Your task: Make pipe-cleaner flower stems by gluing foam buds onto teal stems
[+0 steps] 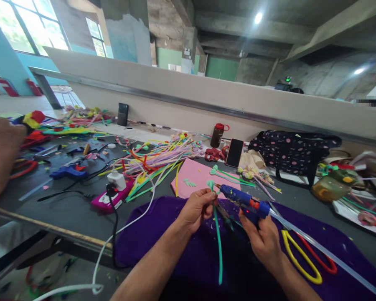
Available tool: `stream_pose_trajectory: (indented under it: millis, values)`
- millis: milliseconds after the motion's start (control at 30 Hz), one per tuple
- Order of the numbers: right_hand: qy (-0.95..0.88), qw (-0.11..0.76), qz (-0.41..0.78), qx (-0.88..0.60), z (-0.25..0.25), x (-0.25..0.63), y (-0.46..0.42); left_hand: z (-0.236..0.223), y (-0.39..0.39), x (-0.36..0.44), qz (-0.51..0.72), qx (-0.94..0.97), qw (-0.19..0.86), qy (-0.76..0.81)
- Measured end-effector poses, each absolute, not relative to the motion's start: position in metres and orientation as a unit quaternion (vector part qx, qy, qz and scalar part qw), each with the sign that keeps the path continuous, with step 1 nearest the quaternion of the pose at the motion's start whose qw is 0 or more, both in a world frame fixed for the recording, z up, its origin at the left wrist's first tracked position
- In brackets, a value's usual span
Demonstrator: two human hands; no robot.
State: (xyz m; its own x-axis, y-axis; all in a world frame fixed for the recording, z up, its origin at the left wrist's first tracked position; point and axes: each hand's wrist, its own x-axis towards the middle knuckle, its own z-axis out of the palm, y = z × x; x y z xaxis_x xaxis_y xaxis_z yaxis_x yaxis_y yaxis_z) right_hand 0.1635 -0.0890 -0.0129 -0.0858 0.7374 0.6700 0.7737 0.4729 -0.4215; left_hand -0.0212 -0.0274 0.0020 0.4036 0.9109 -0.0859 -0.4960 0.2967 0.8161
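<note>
Between the pinched fingers of my left hand (198,211) is a green pipe-cleaner flower (210,184), its long stem hanging down toward my lap. My right hand (263,232) grips a blue hot glue gun (238,195) with a long clear glue stick out of its back. The gun's nozzle points left and is close to the flower head; whether they touch I cannot tell. Behind them lies a pink sheet (188,173) bearing small green pieces (189,182) and green stems (235,175). Scissors with yellow and red handles (301,257) rest on the purple cloth (156,225) beside my right hand.
A magenta power strip (111,200) with a white plug and cables stands left. Bundled pipe cleaners (166,154) lie behind it. Another glue gun (69,169) is farther left, near another person's arm (1,154). A phone (234,153), bottle (218,136) and dotted bag (294,154) line the back.
</note>
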Motion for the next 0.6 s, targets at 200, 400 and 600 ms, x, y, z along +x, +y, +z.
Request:
stream_pose_trajectory:
  millis: [200, 400, 600]
  values:
    - [-0.743, 0.430, -0.021, -0.512, -0.0095, 0.1623, -0.0880, 0.0011, -0.0272, -0.0210, 0.469, 0.363, 0.755, 0.280]
    - [-0.753, 0.413, -0.012, -0.512, -0.0090, 0.1632, -0.0887, 0.0014, -0.0270, -0.0225, 0.475, 0.362, 0.752, 0.277]
    - [-0.757, 0.423, -0.026, -0.497, -0.0111, 0.1662, -0.0892, 0.0024, -0.0269, -0.0231, 0.474, 0.360, 0.750, 0.287]
